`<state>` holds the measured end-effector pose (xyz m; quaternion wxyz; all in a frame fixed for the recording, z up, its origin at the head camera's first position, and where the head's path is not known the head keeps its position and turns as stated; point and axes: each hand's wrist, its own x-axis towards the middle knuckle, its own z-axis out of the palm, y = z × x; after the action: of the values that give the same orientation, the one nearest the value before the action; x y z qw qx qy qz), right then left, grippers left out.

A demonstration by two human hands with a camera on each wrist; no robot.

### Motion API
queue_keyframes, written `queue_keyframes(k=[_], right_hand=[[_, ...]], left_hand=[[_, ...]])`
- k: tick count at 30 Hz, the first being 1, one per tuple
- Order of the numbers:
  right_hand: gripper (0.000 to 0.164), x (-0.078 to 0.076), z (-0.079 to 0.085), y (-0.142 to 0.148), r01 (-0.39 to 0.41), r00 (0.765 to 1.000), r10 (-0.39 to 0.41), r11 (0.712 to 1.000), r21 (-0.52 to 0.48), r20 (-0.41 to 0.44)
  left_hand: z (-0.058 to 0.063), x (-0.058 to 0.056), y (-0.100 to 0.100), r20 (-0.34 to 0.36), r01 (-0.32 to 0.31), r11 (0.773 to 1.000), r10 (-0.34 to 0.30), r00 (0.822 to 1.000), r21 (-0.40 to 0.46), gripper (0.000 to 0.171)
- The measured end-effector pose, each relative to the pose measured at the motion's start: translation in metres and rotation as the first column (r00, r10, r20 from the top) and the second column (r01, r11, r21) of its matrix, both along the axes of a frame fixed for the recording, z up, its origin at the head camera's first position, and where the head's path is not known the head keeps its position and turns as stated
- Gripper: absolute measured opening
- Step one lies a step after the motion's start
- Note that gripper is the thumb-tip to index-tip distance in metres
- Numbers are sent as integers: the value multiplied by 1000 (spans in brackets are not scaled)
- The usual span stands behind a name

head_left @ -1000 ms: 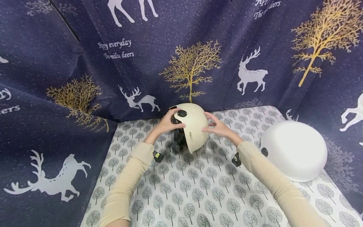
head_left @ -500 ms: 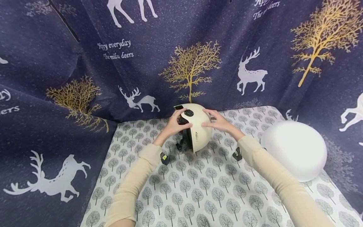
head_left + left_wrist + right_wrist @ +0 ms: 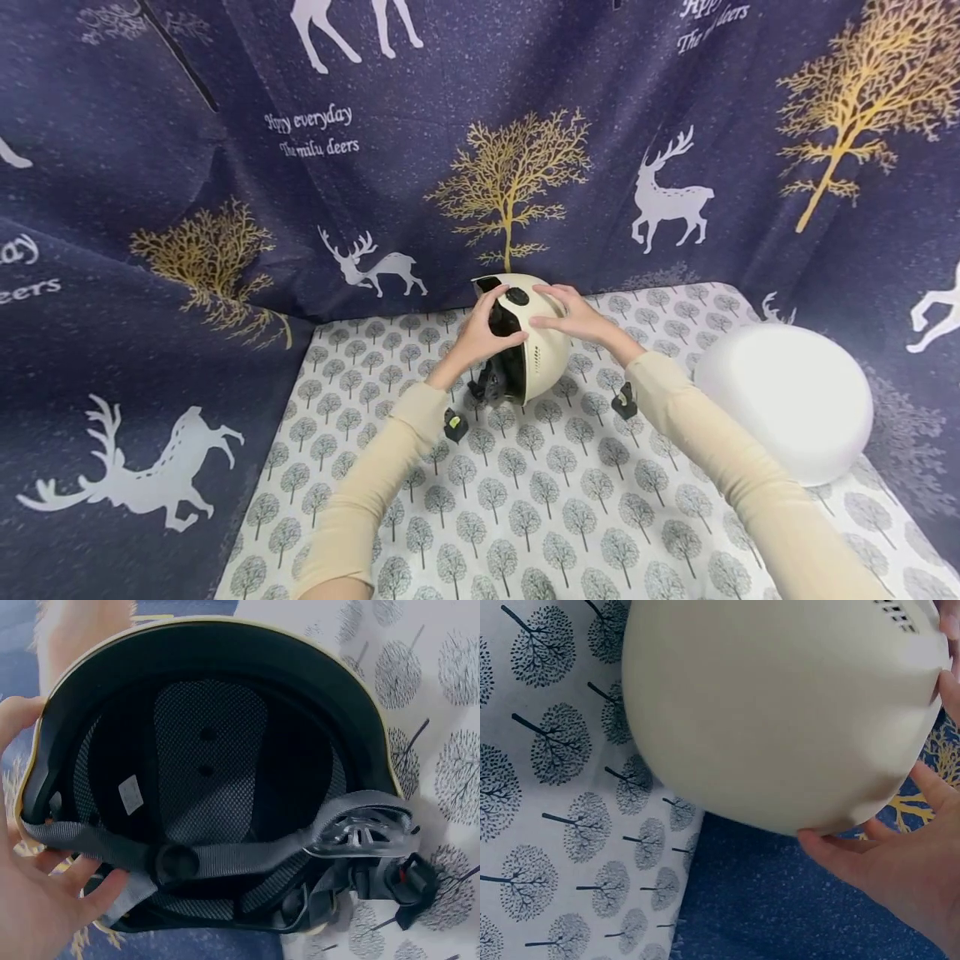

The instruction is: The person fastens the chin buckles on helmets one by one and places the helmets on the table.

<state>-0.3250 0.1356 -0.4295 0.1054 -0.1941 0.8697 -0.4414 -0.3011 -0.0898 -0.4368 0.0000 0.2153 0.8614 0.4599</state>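
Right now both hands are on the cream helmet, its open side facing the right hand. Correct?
Not quite: the open side of the cream helmet faces the left hand, not the right hand; the left wrist view looks into it.

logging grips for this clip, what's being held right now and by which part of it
The helmet, by two parts: the left fingers grip the rim of its opening, the right fingers its outer shell.

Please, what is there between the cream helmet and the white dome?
Between the cream helmet and the white dome, the head view shows the right hand, its beige sleeve and tree-print cloth.
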Motion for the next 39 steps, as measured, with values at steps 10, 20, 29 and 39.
queue_keyframes(k=[10,20,29,39], right_hand=[[74,4,6,1,-51,999,51,997,63,10],[76,5,6,12,-25,1000,23,997,72,17],[77,8,-1,20,11,997,-10,1000,-15,77],[75,13,-22,16,116,962,-72,981,-157,263]], left_hand=[[-7,0,21,-107,36,998,-42,993,-58,87],[-7,-1,28,-93,65,997,-70,993,-52,93],[-21,0,28,-102,112,993,-114,988,-29,111],[-29,5,23,-136,-38,994,25,990,-100,92]])
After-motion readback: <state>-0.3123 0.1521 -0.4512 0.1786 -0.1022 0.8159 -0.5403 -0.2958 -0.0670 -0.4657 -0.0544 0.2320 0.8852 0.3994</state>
